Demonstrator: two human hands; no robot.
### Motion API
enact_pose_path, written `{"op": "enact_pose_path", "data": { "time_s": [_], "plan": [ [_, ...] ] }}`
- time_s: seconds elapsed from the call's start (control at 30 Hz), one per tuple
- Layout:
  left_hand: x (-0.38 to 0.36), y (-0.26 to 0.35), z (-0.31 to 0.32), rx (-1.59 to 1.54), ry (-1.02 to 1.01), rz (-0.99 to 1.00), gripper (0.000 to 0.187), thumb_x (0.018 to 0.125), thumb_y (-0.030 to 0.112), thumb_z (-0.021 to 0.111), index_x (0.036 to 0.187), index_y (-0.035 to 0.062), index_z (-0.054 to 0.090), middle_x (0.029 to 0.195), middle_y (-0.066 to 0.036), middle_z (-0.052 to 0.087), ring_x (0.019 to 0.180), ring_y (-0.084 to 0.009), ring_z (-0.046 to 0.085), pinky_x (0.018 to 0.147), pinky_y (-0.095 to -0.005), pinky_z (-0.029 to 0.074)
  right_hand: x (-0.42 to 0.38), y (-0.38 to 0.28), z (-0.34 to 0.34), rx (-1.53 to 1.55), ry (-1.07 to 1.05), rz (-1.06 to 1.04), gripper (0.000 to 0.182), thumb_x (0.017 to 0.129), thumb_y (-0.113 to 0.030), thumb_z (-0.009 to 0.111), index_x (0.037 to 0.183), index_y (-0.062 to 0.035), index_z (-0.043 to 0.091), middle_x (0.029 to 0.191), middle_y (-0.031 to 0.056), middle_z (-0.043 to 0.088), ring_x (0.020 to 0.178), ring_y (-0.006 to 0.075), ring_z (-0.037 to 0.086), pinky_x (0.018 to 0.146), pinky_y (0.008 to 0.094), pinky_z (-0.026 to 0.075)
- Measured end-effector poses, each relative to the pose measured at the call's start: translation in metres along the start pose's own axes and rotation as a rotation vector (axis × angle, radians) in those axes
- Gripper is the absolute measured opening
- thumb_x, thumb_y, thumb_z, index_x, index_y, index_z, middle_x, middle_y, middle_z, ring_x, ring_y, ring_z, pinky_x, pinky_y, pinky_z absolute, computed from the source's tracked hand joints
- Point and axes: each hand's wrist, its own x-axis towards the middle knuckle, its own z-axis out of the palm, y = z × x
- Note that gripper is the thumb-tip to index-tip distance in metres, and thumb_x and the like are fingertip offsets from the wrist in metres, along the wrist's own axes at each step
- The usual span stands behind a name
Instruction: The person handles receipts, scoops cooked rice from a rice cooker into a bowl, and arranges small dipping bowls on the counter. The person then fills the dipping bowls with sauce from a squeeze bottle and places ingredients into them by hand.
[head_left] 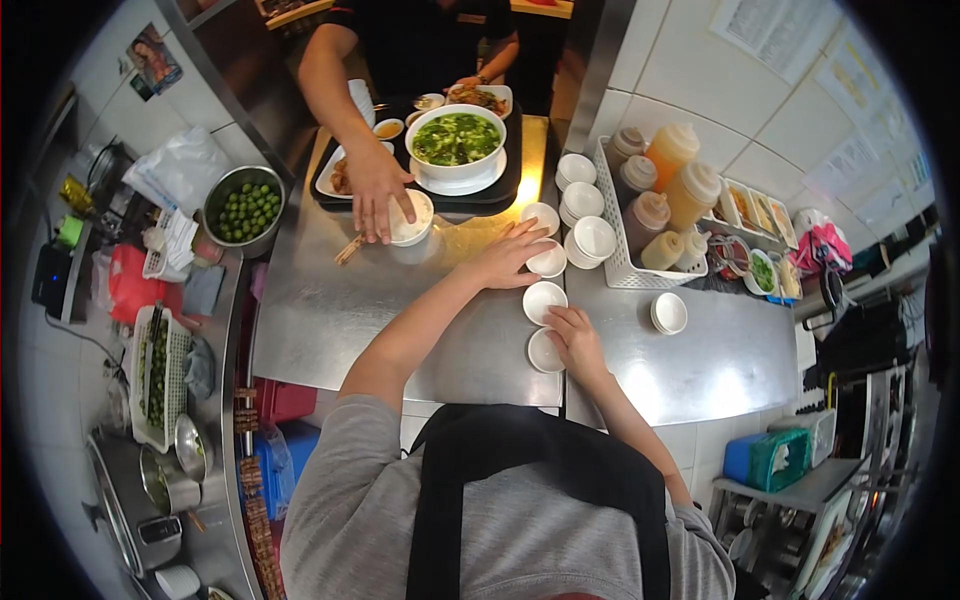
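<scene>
A row of small white sauce dishes (545, 303) runs down the steel counter in front of me. My left hand (508, 258) reaches to the upper part of this row, fingers stretched out and apart over the rims of two dishes. At the lower end, my right hand (577, 342) has its fingers curled on the rim of the nearest dish (546, 352). Stacks of similar white dishes (595, 238) stand just to the right of the row. Both my palms face down, so the fingertips' undersides are hidden.
Across the counter, a co-worker's hand (385, 195) grips a white cup (411, 220) beside a black tray (500, 198) bearing a large soup bowl (457, 137). A white basket (655, 276) of sauce bottles stands right. Another dish stack (669, 313) and a pot of green fruit (244, 206) flank the space.
</scene>
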Motion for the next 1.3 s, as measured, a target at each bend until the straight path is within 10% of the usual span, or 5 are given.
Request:
{"op": "enact_pose_path", "data": {
  "time_s": [0.53, 0.73, 1.03, 1.17, 1.3],
  "plan": [
    [-0.023, 0.036, -0.002, -0.238, 0.349, -0.161, 0.054, 0.085, 0.027, 0.053, 0.132, 0.0065, 0.038, 0.142, -0.021, 0.025, 0.134, -0.0366, 0.018, 0.108, -0.0446, 0.019, 0.034, -0.020, 0.000, -0.147, -0.122, -0.017, 0.039, 0.072, -0.006, 0.064, 0.111, -0.0043, 0.057, 0.118, 0.0134, 0.054, 0.113, 0.0337, 0.046, 0.097, 0.0398, 0.037],
    [-0.049, 0.152, -0.015, -0.326, 0.472, -0.002, 0.067, 0.085, 0.039, 0.051, 0.136, 0.0008, 0.032, 0.145, -0.023, 0.019, 0.135, -0.0392, 0.016, 0.109, -0.0463, 0.015, 0.037, -0.050, 0.018, 1.629, 0.303, 0.503, 0.049, 0.094, -0.034, 0.041, 0.134, -0.0070, 0.035, 0.135, 0.0125, 0.038, 0.124, 0.0277, 0.040, 0.104, 0.0371, 0.031],
    [-0.177, 0.120, -0.055, 0.099, 0.707, -0.237, 0.079, 0.083, 0.060, 0.040, 0.139, 0.0066, 0.030, 0.145, -0.022, 0.022, 0.135, -0.0400, 0.018, 0.108, -0.0499, 0.012, 0.070, -0.187, 0.043, 1.892, -0.551, 0.649, 0.059, 0.095, -0.050, 0.026, 0.136, -0.0073, 0.031, 0.137, 0.0077, 0.036, 0.125, 0.0181, 0.037, 0.105, 0.0323, 0.027],
    [-0.280, 0.125, -0.063, 0.310, 1.006, -0.663, 0.071, 0.087, 0.054, 0.038, 0.139, 0.0071, 0.029, 0.146, -0.020, 0.019, 0.137, -0.0357, 0.014, 0.109, -0.0473, 0.009, 0.061, -0.229, 0.095, 1.717, -1.183, 0.198, 0.068, 0.093, -0.056, 0.024, 0.140, -0.0062, 0.025, 0.143, 0.0086, 0.028, 0.131, 0.0176, 0.029, 0.107, 0.0307, 0.023],
    [-0.373, 0.131, -0.018, -0.185, 1.784, -0.910, 0.067, 0.090, 0.050, 0.037, 0.140, 0.0064, 0.026, 0.145, -0.017, 0.024, 0.136, -0.0251, 0.020, 0.110, -0.0380, 0.015, 0.068, -0.299, 0.066, 1.672, -1.030, -0.331, 0.073, 0.092, -0.056, 0.029, 0.142, -0.0037, 0.019, 0.146, 0.0133, 0.022, 0.136, 0.0230, 0.017, 0.110, 0.0409, 0.015]
  ]
}}
